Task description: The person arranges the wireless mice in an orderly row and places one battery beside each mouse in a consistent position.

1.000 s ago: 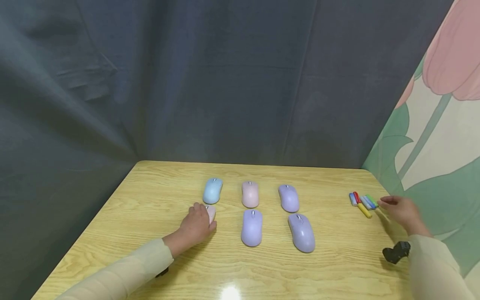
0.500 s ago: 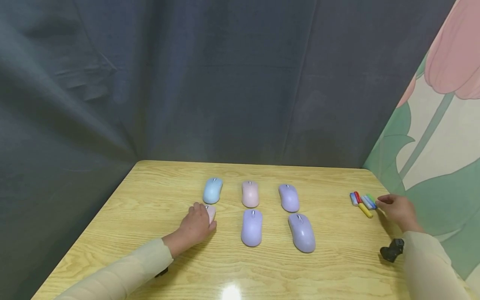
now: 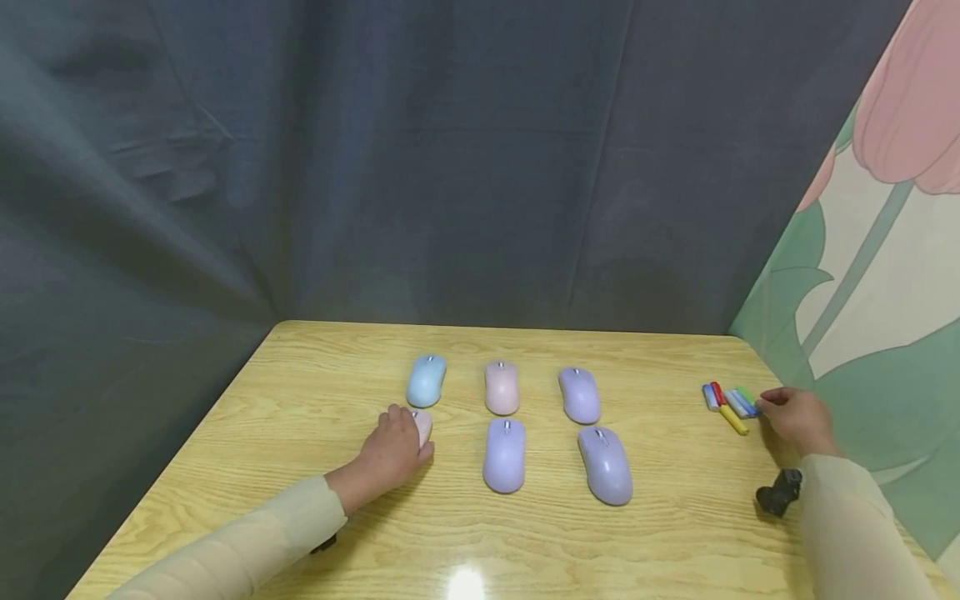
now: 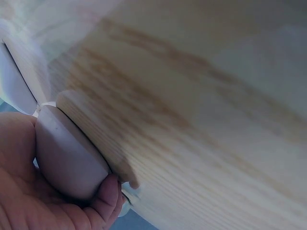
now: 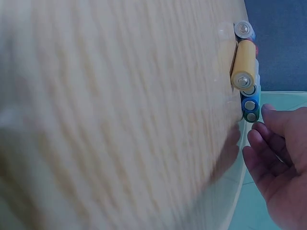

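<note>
My left hand (image 3: pixel 390 448) grips a pale pink computer mouse (image 3: pixel 423 425) on the table, its palm and fingers covering most of it. In the left wrist view the thumb and a fingertip hold the sides of this mouse (image 4: pixel 69 153). At the table's right side, my right hand (image 3: pixel 801 419) is beside a small group of batteries, fingers loosely bent and holding nothing. Its fingertips are right by the green battery (image 5: pixel 251 116) and blue battery (image 5: pixel 250 104). A yellow battery (image 3: pixel 734 419) lies at the front of the group, a red one (image 3: pixel 717 393) behind it.
A light blue mouse (image 3: pixel 427 381) sits just behind the left hand. To its right stand another pink mouse (image 3: pixel 502 389) and several purple ones, including one at front right (image 3: pixel 606 467). Dark curtain (image 3: pixel 465 167) hangs behind the wooden table (image 3: pixel 360 567); a flower-patterned wall (image 3: pixel 885 350) borders its right.
The right forearm and wrist have swung slightly to the left, with the fingertips staying near the batteries. The left hand has stayed on the pink mouse. The batteries and the other mice look unmoved.
</note>
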Available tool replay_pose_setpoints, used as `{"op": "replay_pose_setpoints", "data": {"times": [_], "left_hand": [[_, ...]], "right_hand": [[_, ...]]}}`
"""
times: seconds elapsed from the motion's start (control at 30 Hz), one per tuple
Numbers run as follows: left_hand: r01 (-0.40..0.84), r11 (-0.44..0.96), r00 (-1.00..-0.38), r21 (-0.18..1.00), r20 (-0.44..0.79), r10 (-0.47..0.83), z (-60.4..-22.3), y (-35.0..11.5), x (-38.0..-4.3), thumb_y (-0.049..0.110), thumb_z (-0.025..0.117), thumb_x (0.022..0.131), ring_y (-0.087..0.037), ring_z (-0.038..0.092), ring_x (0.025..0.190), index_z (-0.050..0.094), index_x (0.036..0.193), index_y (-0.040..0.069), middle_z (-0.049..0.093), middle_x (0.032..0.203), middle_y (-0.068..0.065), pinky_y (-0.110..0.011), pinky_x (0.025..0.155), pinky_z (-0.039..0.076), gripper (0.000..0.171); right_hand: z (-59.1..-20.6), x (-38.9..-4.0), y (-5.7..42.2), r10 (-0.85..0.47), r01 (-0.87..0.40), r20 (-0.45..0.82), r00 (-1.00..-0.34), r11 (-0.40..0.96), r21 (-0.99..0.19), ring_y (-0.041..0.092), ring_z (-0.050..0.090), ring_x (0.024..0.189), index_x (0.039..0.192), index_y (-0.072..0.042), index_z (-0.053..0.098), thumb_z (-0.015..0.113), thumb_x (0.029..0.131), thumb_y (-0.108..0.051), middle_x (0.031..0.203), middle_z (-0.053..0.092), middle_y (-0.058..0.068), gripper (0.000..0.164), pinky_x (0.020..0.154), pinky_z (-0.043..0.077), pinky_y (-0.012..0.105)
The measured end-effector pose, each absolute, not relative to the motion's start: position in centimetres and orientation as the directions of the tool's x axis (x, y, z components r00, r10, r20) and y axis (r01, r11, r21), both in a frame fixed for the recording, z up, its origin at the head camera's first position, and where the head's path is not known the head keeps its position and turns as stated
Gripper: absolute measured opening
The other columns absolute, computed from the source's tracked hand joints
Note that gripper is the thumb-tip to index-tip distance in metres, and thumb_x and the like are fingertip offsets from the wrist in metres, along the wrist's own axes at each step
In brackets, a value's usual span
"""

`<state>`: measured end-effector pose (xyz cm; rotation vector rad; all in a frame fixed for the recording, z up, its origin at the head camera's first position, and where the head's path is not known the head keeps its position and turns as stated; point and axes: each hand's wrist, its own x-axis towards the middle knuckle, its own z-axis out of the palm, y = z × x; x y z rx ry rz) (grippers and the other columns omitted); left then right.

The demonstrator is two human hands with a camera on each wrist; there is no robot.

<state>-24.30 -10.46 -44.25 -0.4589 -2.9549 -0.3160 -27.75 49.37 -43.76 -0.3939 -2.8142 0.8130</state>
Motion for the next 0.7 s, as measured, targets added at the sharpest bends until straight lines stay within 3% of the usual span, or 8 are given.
{"op": "replay_pose_setpoints", "data": {"times": [0.3, 0.7], "left_hand": [[0.326, 0.928, -0.939, 0.179, 0.174, 0.297, -44.41, -10.52, -24.21, 0.027, 0.065, 0.089, -0.027, 0.048, 0.073, 0.048, 0.098, -0.020, 0.042, 0.084, -0.019, -0.036, 0.054, 0.051, 0.051], [0.331, 0.926, -0.938, 0.183, 0.174, 0.301, -44.12, -10.52, -24.08, 0.027, 0.065, 0.089, -0.026, 0.047, 0.072, 0.047, 0.097, -0.020, 0.041, 0.083, -0.018, -0.036, 0.053, 0.051, 0.051]], "right_hand": [[-43.66, -27.72, 49.20, 0.291, 0.199, 0.101, -0.951, 0.832, -0.518, 0.056, 0.045, 0.105, 0.110, 0.016, 0.059, 0.054, 0.097, -0.011, 0.113, 0.056, 0.036, 0.030, 0.087, 0.035, 0.064], [-43.55, -27.89, 49.34, 0.199, 0.128, 0.130, -0.971, 0.899, -0.419, 0.058, 0.048, 0.099, 0.106, 0.018, 0.061, 0.056, 0.090, -0.004, 0.108, 0.058, 0.037, 0.028, 0.083, 0.038, 0.064]]}}
